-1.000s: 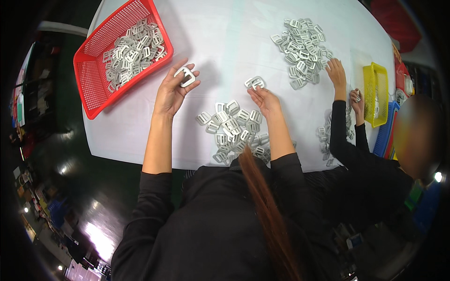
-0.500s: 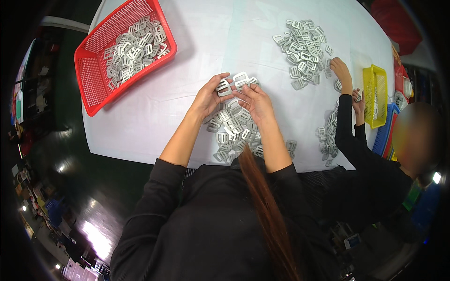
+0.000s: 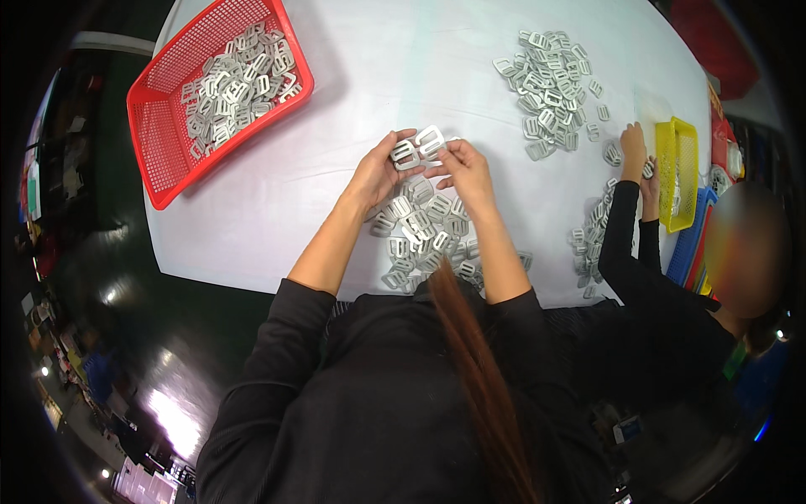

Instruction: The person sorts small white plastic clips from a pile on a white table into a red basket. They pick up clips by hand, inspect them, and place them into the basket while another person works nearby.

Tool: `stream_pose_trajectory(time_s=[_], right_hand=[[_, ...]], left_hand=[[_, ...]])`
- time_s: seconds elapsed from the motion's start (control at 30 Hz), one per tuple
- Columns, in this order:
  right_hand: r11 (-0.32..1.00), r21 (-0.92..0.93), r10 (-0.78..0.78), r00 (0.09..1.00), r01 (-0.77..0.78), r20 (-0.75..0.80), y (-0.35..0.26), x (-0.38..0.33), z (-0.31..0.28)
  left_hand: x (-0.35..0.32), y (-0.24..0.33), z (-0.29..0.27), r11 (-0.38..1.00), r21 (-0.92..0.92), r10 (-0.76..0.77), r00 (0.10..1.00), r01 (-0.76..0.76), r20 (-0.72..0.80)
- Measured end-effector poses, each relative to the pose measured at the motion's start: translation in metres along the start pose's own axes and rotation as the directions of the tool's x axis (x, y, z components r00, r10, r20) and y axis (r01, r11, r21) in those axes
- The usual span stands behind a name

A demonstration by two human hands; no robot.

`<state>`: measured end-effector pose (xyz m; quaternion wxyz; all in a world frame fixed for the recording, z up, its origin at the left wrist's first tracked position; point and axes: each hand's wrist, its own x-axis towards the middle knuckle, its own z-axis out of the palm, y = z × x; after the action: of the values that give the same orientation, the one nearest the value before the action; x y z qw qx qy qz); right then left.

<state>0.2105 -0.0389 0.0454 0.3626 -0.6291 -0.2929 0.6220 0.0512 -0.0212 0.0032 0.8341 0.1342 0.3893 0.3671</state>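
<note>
My left hand is closed on a pale grey slide buckle, a rounded frame with slots and a crossbar. Between the fingers of my right hand is a second slide buckle, tilted and brought against the first one. Both are held above the table, side by side. Just below my hands, close to my body, lies a loose pile of the same buckles. My ponytail and forearms cover part of that pile.
A red perforated basket at the far left holds many buckles. Another buckle heap lies at the far right on the white-covered table. At right, a co-worker's hands handle buckles beside a yellow basket.
My right hand has brought its buckle closer to the one in my left, and the two now meet. At right, the co-worker's hand has drawn back from the far heap toward the yellow basket.
</note>
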Motion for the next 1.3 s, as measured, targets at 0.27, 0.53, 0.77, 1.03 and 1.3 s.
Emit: stream_pose_trajectory(time_s=[0.27,0.53,0.77,1.03,1.3], right_hand=[[0.677,-0.633,-0.119,0.905,0.375,0.408,-0.034,0.03,-0.028],[0.435,-0.897,-0.126,0.992,0.081,0.028,0.011,0.049,-0.068],[0.524,-0.841,-0.22,0.975,0.138,0.023,0.019,0.058,-0.05],[0.942,-0.297,-0.104,0.979,0.154,0.178,0.009,0.027,-0.022],[0.4,-0.915,-0.202,0.967,-0.063,-0.155,0.035,0.018,-0.075]], left_hand=[[0.003,0.011,-0.002,0.987,0.115,-0.122,0.989,0.113,0.079],[0.0,0.016,-0.021,0.988,0.144,-0.06,0.998,0.06,-0.003],[0.0,0.007,-0.017,0.996,0.075,-0.049,0.999,0.05,-0.024],[-0.008,-0.002,0.005,0.999,0.04,-0.037,0.998,0.035,0.045],[-0.056,0.14,-0.014,0.847,0.279,0.469,0.883,-0.453,0.011]])
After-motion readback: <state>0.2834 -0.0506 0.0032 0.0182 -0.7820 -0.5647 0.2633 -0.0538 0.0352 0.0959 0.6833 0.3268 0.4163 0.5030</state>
